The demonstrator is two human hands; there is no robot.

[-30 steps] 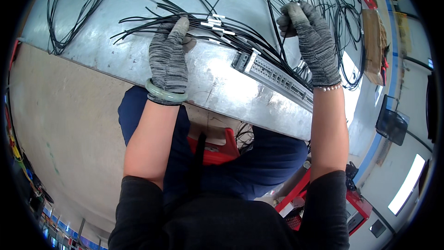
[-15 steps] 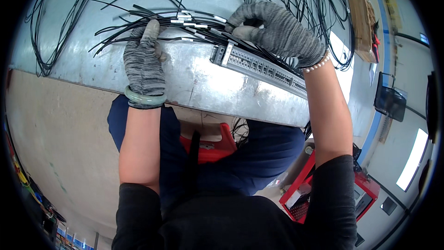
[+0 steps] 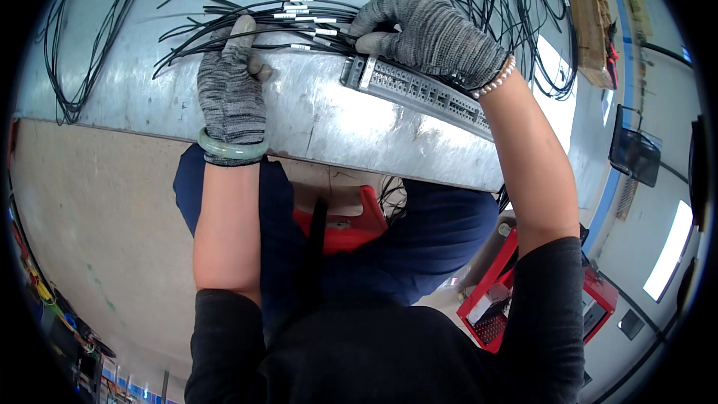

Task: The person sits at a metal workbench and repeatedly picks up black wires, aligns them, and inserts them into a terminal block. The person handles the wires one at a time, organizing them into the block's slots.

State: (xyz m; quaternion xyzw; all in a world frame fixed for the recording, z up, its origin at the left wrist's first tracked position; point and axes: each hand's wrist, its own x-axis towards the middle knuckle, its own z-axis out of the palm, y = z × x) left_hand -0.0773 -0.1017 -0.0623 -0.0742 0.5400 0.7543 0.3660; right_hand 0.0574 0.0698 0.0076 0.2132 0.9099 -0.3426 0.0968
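Observation:
A bundle of black wires (image 3: 329, 14) with white marker sleeves (image 3: 299, 16) lies across the metal table. My left hand (image 3: 233, 90), in a grey knit glove, is closed round the bundle near its loose ends, thumb on top. Farther right, my gloved right hand (image 3: 434, 36) pinches wires of the same bundle between thumb and forefinger, just beyond the sleeves. How many wires it holds is hidden. Below that hand lies a long grey terminal block strip (image 3: 422, 96), slanting down to the right. Its far side is partly covered by the hand and wires.
Loose black wires (image 3: 516, 0) tangle at the back right, and another wire coil (image 3: 90, 37) lies at the far left. A wooden box (image 3: 587, 26) stands at the table's right side. The metal table's front edge (image 3: 336, 170) runs above my legs, near a red stool (image 3: 344, 232).
My right hand has moved a little left along the bundle, still pinching. The wire ends beyond my left hand have shifted slightly, while that hand keeps nearly the same place.

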